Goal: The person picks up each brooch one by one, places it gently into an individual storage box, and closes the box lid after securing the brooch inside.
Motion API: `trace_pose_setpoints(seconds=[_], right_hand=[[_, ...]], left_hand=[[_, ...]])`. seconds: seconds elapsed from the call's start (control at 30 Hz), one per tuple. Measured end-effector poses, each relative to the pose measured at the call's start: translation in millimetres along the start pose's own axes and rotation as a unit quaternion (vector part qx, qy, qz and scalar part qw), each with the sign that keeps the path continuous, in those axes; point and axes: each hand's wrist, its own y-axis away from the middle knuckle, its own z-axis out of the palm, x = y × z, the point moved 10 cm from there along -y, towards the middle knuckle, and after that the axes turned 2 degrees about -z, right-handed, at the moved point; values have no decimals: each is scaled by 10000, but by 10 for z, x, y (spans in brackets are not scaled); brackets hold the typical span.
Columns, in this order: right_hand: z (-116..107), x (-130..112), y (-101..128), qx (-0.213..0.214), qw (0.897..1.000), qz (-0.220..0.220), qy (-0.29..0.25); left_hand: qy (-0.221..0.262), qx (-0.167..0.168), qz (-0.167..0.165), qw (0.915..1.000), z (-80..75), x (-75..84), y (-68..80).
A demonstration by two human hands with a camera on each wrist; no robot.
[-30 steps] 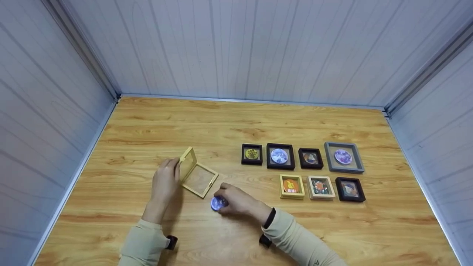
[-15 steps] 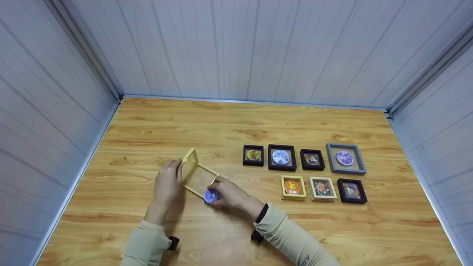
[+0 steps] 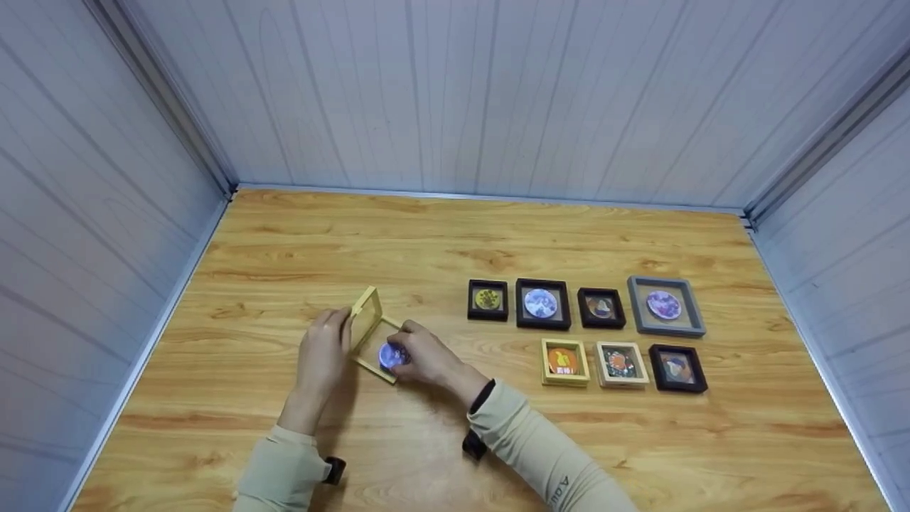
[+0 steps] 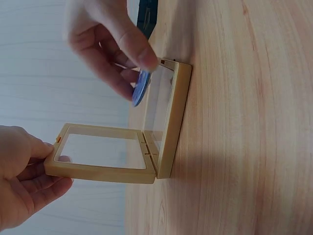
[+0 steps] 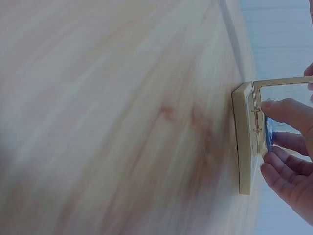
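A yellow hinged display frame [image 4: 178, 117] with clear film panes lies unfolded on the wooden table, one half flat and the other raised. My left hand [image 3: 323, 352] pinches the outer edge of the raised half [image 4: 100, 175] between thumb and fingers. Over the flat half, my right hand [image 3: 430, 359] holds a round blue-purple badge [image 3: 391, 355] by its rim. In the left wrist view the badge [image 4: 141, 88] hangs tilted just above the lower pane. The right wrist view shows thumb and fingertips at opposite sides of the badge [image 5: 269, 132].
To the right stand two rows of closed display frames with round pictures inside: black ones [image 3: 542, 323], a grey one [image 3: 668, 331], a yellow one [image 3: 564, 382] and a cream one [image 3: 623, 383]. Pale panel walls [image 3: 455, 99] enclose the table [image 3: 284, 235].
My right hand has carried the badge left and away from me, from beside the yellow frame to over its flat half. The left hand has kept its grip on the raised half.
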Motion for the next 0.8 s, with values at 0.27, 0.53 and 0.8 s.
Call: trace_pose_setpoints(seconds=[0.27,0.53,0.8], right_hand=[[18,47,-128,99,9996,11,271],[55,36,-212,-51,9993,89,365],[102,32,-246,-224,9977,104,624]], left_hand=[[-4,1,-21,10000,7,1,4],[-78,-22,84,9999,6,33,1],[-51,29,163,9998,-2,49,8]])
